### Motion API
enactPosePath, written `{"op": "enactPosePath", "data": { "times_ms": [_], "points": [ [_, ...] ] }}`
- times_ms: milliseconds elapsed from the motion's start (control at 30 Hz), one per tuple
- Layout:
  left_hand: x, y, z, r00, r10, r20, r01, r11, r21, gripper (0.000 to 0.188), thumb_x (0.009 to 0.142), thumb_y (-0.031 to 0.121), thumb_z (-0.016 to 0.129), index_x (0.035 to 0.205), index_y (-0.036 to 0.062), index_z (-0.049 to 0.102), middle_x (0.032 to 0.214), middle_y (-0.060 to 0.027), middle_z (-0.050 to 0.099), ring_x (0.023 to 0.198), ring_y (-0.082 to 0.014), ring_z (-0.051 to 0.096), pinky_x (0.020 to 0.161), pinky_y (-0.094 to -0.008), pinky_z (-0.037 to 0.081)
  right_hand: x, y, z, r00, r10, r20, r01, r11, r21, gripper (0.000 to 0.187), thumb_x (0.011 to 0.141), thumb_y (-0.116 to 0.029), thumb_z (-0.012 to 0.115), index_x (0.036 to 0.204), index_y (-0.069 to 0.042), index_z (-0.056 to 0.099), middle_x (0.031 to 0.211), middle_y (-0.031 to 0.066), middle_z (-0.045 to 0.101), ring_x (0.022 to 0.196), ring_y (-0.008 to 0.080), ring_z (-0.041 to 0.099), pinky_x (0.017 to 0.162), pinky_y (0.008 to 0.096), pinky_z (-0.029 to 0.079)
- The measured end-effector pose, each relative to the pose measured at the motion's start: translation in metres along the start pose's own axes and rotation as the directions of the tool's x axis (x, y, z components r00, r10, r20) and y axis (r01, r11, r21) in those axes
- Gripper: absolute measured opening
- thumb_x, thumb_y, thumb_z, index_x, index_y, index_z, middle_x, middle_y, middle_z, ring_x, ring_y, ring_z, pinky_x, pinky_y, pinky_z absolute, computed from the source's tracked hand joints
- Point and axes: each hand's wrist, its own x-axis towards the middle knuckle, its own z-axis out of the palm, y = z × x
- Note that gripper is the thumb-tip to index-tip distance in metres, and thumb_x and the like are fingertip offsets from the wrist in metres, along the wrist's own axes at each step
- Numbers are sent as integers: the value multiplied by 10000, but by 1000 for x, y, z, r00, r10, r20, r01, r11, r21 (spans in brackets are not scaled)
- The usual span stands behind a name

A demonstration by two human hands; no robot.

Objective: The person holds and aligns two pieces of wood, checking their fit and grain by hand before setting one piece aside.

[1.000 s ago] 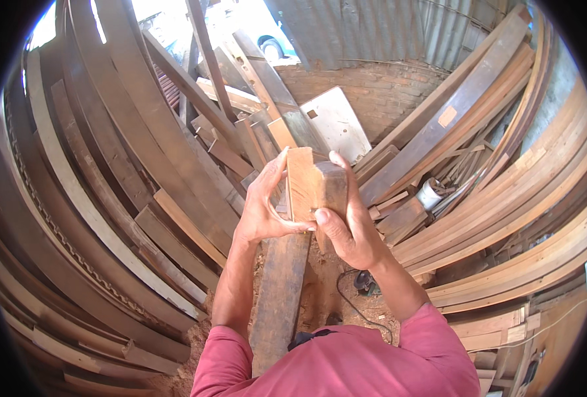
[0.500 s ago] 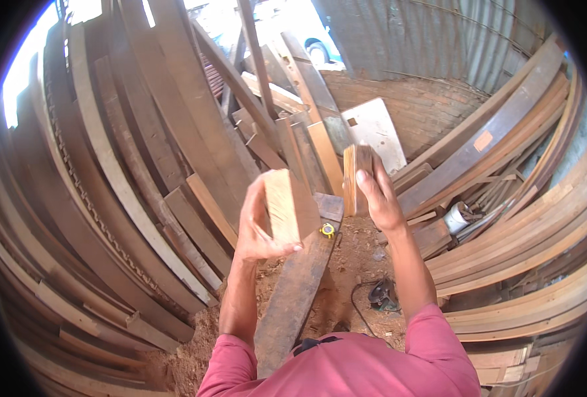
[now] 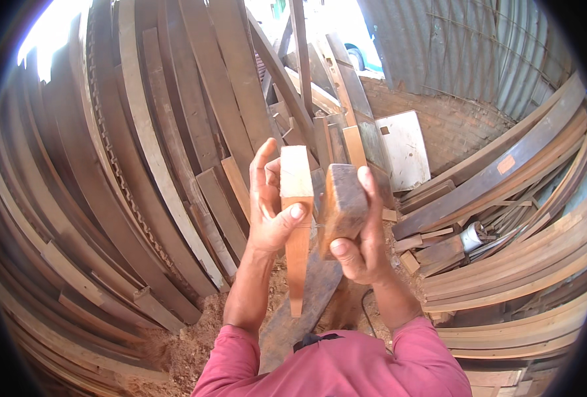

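My left hand [image 3: 265, 221] holds a tapered wooden leg [image 3: 297, 248], its thumb pressed on the near side. The leg has a pale, squared upper end and narrows to a small tip pointing down toward me. Just to the right, my right hand [image 3: 367, 246] grips a thick wooden block [image 3: 347, 200] with rounded edges and a dark, worn face. Thumb and fingers clasp the block's right side and lower end. Leg and block are side by side, very close; whether they touch I cannot tell. Below them lies a long worn plank [image 3: 320, 281], partly hidden by my hands.
Tall boards [image 3: 181, 119] lean all along the left. Stacked timber [image 3: 511, 258] curves along the right, near a white bucket [image 3: 472, 236]. A white panel [image 3: 406, 149] stands before a brick wall [image 3: 439, 109] and corrugated metal sheets [image 3: 465, 46]. Sawdust [image 3: 197, 344] covers the ground.
Both hands have come closer together, bringing leg and block side by side. The leg has turned so its long taper shows, and the block's dark face is visible. The view has shifted left.
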Motion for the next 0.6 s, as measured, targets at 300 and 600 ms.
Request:
{"op": "enactPosePath", "data": {
  "times_ms": [300, 600],
  "points": [
    [1, -17, -5, 988, 91, 128, -89, 996, -17, 811, 948, 706, 547, 1447, 76, 438, 1323, -94, 538, 1224, -188, 501, 1062, -368, 399, 18, -3, 37, 976, -103, -194, 71, 984, -165, 977, 1004, -449, 588, 1568, 143, 52, 1573, 315, 283, 1479, 382, 310, 1201, 452, 263],
    [0, -14, -11, 986, 96, 139, -99, 995, 20, 821, 937, 713, 560, 1439, 75, 442, 1304, -89, 546, 1241, -195, 497, 1066, -363, 397, 1, 12, 41, 971, -191, -144, 145, 949, -278, 845, 988, -280, 560, 1556, 151, 107, 1539, 329, 328, 1457, 411, 348, 1198, 465, 271]
  ]
}}
